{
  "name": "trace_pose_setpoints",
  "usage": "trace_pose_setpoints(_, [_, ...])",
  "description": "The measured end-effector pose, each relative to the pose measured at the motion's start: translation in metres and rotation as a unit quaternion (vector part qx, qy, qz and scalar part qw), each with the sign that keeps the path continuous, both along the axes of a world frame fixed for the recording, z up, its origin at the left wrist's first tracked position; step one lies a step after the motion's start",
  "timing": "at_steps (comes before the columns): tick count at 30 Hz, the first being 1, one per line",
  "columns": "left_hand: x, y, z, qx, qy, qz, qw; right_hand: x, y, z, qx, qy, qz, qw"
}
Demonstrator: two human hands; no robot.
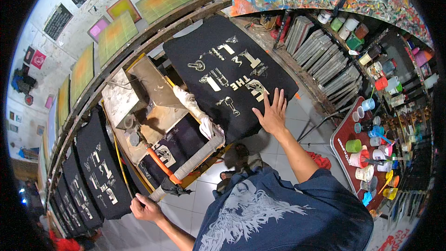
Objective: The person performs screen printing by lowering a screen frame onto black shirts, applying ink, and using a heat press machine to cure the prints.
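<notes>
My right hand (273,111) is spread wide, its fingers fanned and pinching nothing, reaching over the near right edge of a black printed panel (195,46). The panel lies flat, running ahead and to the left from under my fingers, its cream lettering and machine-part shapes starting just beside my fingertips; how hard I press, I cannot tell. My left hand (147,210) is low and well apart from the right, fingers curled in at the near end of a grey-wrapped handle (200,152); I cannot tell whether they close fully around it. From there the handle slants up and away toward the panel, meeting a whitish cloth wrap (186,100). Just ahead of my left hand, an orange cable (160,162) runs to the handle, and beyond it stands a metal box (121,94) inside a yellow-edged frame. Below that box, another printed cloth (183,142) shows through. To the left of my left hand, a row of black printed cloths (95,158) stretches off along a curved-looking wooden rail (139,42). Beyond my right hand, to the right, grey flat frames (320,60) stand in a rack; farther right, paint pots (364,173) crowd a red-brown tabletop (343,135).
</notes>
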State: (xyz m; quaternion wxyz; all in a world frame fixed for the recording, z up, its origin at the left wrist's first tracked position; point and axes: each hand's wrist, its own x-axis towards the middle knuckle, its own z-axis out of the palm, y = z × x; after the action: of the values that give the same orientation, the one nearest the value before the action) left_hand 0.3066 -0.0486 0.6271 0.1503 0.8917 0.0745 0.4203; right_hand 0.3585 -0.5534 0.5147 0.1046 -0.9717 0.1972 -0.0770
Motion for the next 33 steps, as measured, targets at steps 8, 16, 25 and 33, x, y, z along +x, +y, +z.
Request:
trace_pose_setpoints(8, [-0.001, -0.003, 0.003, -0.007, 0.022, 0.021, 1.000, 0.003, -0.003, -0.002, 0.005, -0.005, 0.018, 1.000])
trace_pose_setpoints(16, [-0.003, 0.005, -0.004, -0.013, 0.021, 0.026, 0.999, 0.006, -0.010, -0.004, -0.004, -0.017, 0.020, 1.000])
trace_pose_setpoints(25, [-0.002, -0.001, 0.000, -0.048, 0.041, 0.038, 0.997, 0.008, -0.010, -0.003, -0.009, -0.044, 0.024, 0.999])
trace_pose_setpoints(33, [-0.003, -0.005, 0.003, -0.055, 0.045, 0.043, 0.997, 0.050, -0.007, 0.007, 0.000, -0.097, 0.107, 0.990])
